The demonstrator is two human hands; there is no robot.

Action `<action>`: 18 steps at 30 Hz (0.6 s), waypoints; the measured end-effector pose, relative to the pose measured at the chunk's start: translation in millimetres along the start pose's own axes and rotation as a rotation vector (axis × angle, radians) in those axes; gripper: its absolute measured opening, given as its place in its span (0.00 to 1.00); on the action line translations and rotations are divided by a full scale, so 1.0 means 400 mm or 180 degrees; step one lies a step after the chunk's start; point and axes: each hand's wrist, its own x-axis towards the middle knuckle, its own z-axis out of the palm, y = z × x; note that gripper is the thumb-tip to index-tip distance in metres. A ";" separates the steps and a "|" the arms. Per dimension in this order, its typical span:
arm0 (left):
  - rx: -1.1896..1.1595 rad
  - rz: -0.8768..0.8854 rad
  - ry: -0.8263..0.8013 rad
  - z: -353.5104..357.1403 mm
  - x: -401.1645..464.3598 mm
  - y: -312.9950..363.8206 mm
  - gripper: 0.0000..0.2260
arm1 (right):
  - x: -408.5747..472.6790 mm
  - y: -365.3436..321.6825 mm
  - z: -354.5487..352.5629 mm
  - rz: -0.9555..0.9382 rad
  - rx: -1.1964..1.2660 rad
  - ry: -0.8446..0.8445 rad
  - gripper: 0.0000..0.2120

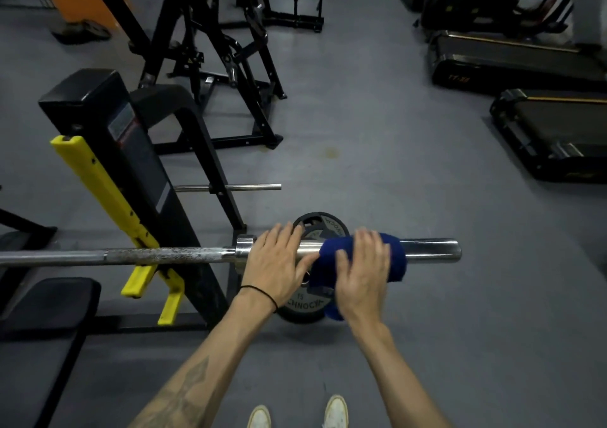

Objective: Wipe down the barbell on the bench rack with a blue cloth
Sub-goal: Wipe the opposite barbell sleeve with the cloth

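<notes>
Right grip (361,276) pressing blue cloth (331,257), chrome barbell (430,249) sleeve

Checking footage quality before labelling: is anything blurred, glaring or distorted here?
Head view: the right hand on the blue cloth is motion-blurred; the left hand is sharper; glare streaks the barbell sleeve; dim lighting; wide-angle bending at the edges.
</notes>
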 end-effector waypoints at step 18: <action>-0.0084 -0.0091 0.0399 0.042 -0.020 0.016 0.34 | 0.021 0.140 -0.052 -0.1036 -0.0178 -0.0134 0.28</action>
